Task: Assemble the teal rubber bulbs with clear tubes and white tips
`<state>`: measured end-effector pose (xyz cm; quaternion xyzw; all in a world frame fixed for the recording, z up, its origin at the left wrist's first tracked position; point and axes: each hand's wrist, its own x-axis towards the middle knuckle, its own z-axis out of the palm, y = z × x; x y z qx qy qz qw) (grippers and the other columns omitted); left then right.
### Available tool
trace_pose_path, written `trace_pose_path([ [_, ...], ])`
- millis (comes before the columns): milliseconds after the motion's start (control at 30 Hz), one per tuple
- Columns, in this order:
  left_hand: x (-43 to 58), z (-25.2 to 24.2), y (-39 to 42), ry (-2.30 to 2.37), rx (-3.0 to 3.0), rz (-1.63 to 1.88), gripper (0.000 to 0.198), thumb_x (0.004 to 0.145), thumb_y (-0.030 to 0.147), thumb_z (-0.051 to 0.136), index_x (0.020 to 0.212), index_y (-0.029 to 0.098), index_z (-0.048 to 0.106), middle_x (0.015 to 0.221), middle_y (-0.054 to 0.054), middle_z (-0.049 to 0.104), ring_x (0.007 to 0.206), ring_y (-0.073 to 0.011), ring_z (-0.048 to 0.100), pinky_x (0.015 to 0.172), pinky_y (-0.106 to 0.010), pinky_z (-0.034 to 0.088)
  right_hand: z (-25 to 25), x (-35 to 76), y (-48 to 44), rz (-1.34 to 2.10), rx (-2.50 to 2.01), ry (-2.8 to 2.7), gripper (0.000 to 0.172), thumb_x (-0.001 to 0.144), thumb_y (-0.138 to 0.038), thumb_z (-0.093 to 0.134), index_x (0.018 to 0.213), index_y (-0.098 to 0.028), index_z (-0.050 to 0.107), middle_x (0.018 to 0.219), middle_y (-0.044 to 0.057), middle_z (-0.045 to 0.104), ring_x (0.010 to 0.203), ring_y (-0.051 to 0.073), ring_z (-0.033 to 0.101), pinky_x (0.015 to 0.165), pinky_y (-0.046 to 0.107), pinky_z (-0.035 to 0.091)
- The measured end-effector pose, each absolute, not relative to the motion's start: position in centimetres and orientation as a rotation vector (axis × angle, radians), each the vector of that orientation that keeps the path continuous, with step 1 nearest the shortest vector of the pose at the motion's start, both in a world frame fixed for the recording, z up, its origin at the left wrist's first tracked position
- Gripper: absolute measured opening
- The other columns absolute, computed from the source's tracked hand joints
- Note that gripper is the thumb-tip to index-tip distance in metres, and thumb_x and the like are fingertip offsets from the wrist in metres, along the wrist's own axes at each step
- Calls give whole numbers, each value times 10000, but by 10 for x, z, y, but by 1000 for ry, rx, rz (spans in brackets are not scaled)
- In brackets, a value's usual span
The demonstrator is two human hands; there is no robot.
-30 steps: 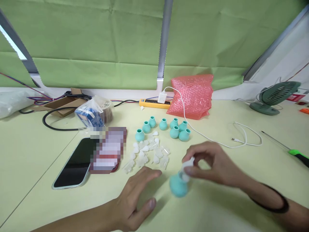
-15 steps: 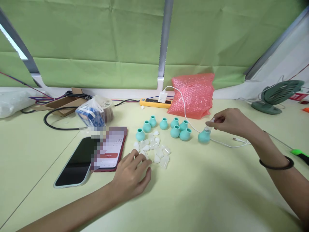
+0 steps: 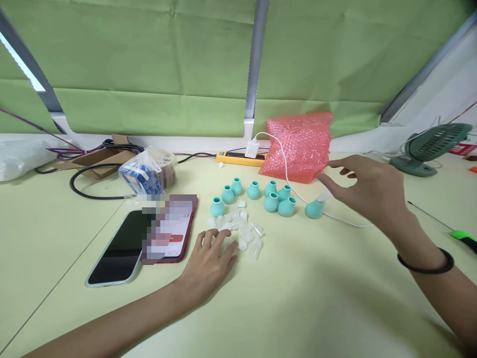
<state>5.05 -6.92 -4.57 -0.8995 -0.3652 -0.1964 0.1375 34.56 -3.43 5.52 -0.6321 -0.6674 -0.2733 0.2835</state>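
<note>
My right hand (image 3: 367, 186) hovers at the right with thumb and fingers apart, holding nothing. Just left of and below it stands a teal rubber bulb (image 3: 314, 209), with a clear plastic piece (image 3: 324, 195) sticking up from its mouth. At the centre, my left hand (image 3: 212, 258) lies on the table, fingers spread over the near edge of a loose pile of clear and whitish plastic pieces (image 3: 244, 231). Whether a fingertip presses on one is hard to see. Several more teal bulbs (image 3: 273, 202) stand behind the pile, their open necks up.
Two phones, a black-screened one (image 3: 117, 251) and a lit one (image 3: 175, 231), lie left of my left hand. Pink bubble wrap bags (image 3: 298, 149), a yellow power strip (image 3: 238, 159) and a bagged tape bundle (image 3: 149, 171) are behind. A screwdriver (image 3: 460, 235) and green fan (image 3: 428, 149) are rightward.
My right hand has let go of the clear piece at the bulb and lifted away, its fingers opening. The piece stays in the bulb's mouth. My left fingers have spread over the pile.
</note>
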Motion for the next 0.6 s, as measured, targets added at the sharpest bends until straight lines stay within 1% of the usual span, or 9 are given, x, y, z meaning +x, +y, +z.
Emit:
trace_pose_path([
  [67, 51, -45, -69, -1070, -2597, -596, 155, 810, 186, 452, 890, 161, 582, 1022, -119, 489, 909, -281, 386, 702, -425, 394, 45, 319, -48, -703, -1298, -1906, 216, 713, -359, 561, 769, -154, 602, 733, 69, 639, 662, 179, 578, 607, 290, 443],
  [100, 51, -44, -69, -1080, -2596, -605, 144, 809, 196, 455, 854, 158, 587, 1015, -119, 493, 907, -280, 387, 701, -423, 392, 37, 305, -56, -613, -1166, -2023, 196, 721, -339, 563, 779, -154, 595, 739, 66, 638, 693, 174, 582, 617, 273, 446],
  [133, 52, -43, -69, -1090, -2592, -612, 140, 808, 202, 458, 829, 156, 588, 1009, -119, 496, 906, -278, 388, 700, -419, 389, 29, 291, -63, -516, -1093, -2143, 217, 728, -340, 560, 818, -146, 592, 753, 71, 634, 710, 175, 582, 605, 263, 446],
  [200, 53, -43, -69, -1098, -2577, -615, 134, 806, 200, 464, 809, 152, 588, 1002, -122, 504, 899, -274, 394, 694, -410, 383, 9, 268, -76, -343, -1129, -2336, 305, 741, -392, 528, 885, -129, 586, 784, 95, 622, 713, 194, 578, 562, 273, 437],
  [300, 54, -44, -69, -1103, -2533, -574, 128, 800, 179, 474, 846, 149, 590, 1000, -129, 517, 885, -281, 406, 684, -411, 364, -16, 249, -85, -152, -1359, -2491, 431, 741, -468, 487, 978, -116, 561, 841, 124, 602, 753, 238, 567, 513, 293, 420],
  [367, 54, -45, -68, -1110, -2513, -539, 133, 803, 179, 475, 856, 158, 595, 1006, -126, 525, 877, -289, 412, 670, -414, 349, -26, 246, -86, -72, -1466, -2510, 418, 746, -454, 475, 987, -121, 553, 869, 128, 591, 773, 250, 559, 514, 306, 419],
  [433, 54, -46, -67, -1125, -2512, -525, 131, 807, 198, 478, 819, 172, 606, 1004, -114, 534, 871, -294, 415, 654, -410, 333, -29, 246, -85, 1, -1502, -2505, 351, 759, -402, 466, 964, -132, 556, 870, 114, 585, 786, 248, 556, 533, 314, 420],
  [533, 56, -46, -65, -1159, -2532, -535, 141, 809, 226, 487, 767, 187, 616, 993, -98, 541, 869, -291, 414, 644, -398, 309, -26, 248, -84, 152, -1433, -2489, 300, 735, -325, 497, 968, -144, 548, 847, 78, 586, 781, 225, 556, 585, 308, 420],
  [600, 57, -45, -64, -1176, -2538, -543, 140, 808, 224, 489, 765, 188, 617, 990, -96, 540, 867, -283, 412, 638, -388, 293, -22, 249, -83, 278, -1352, -2470, 265, 702, -276, 528, 935, -152, 552, 810, 54, 588, 725, 190, 554, 591, 284, 413],
])
